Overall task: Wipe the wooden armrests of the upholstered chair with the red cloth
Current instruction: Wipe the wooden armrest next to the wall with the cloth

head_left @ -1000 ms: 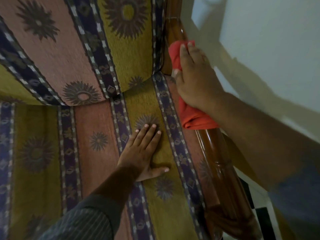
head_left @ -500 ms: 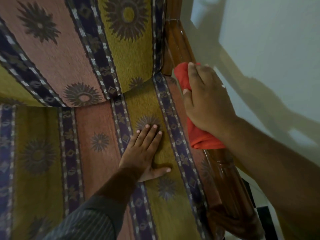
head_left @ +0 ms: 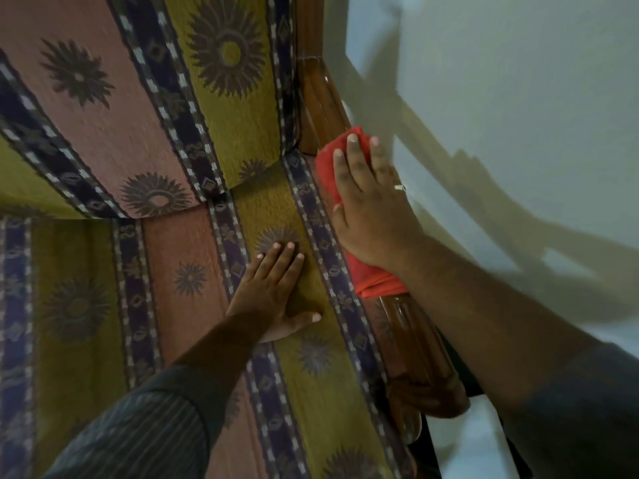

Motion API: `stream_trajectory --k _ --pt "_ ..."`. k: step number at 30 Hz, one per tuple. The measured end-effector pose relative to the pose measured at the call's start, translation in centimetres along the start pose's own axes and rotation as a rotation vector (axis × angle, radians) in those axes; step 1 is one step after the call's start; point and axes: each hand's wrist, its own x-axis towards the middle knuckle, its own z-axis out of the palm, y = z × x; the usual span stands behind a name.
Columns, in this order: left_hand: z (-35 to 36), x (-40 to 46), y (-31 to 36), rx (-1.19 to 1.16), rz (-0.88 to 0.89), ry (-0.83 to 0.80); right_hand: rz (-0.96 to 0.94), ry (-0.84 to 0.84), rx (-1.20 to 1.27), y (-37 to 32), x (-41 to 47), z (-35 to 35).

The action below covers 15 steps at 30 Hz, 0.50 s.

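Observation:
The chair's right wooden armrest point(head_left: 420, 344) runs from the backrest corner down toward me, glossy and brown. The red cloth point(head_left: 375, 281) is draped over its middle part. My right hand point(head_left: 373, 209) lies on top of the cloth with the fingers stretched forward, pressing it onto the wood. My left hand point(head_left: 273, 288) rests flat on the seat cushion point(head_left: 86, 305) beside the armrest, fingers apart, holding nothing. The other armrest is out of view.
The patterned backrest point(head_left: 121, 98) rises at the top left. A pale wall point(head_left: 501, 81) stands close along the armrest's right side, with shadows on it. Light floor point(head_left: 463, 444) shows at the bottom right beyond the armrest's front end.
My right hand slid the red cloth along the armrest from near the backrest toward me, and its fingers now lie flatter. My left hand stayed on the seat.

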Motion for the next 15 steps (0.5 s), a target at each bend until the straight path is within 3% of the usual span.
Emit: stream_trajectory --k 2,5,7,10,15 --pt "-2.1 0.1 1.3 -0.256 -0.1 -0.041 0.0 -0.005 0.013 -0.2 -0.5 -0.1" --pt "-7.3 0.5 4.9 -1.146 -0.427 0.12 0.035 -0.01 0.054 -0.6 -1.6 -0.7" --pt "-10.4 0.7 7.0 -1.512 -0.526 0.126 0.059 -0.01 0.075 -1.0 -2.1 -1.1" --pt "-13.6 1.1 9.0 -1.668 -0.574 0.114 0.063 -0.037 0.071 -1.1 -2.1 -1.2" --pt "-14.4 1.9 9.4 -1.734 -0.65 0.084 0.052 -0.048 0.125 -0.6 -1.9 -1.0"
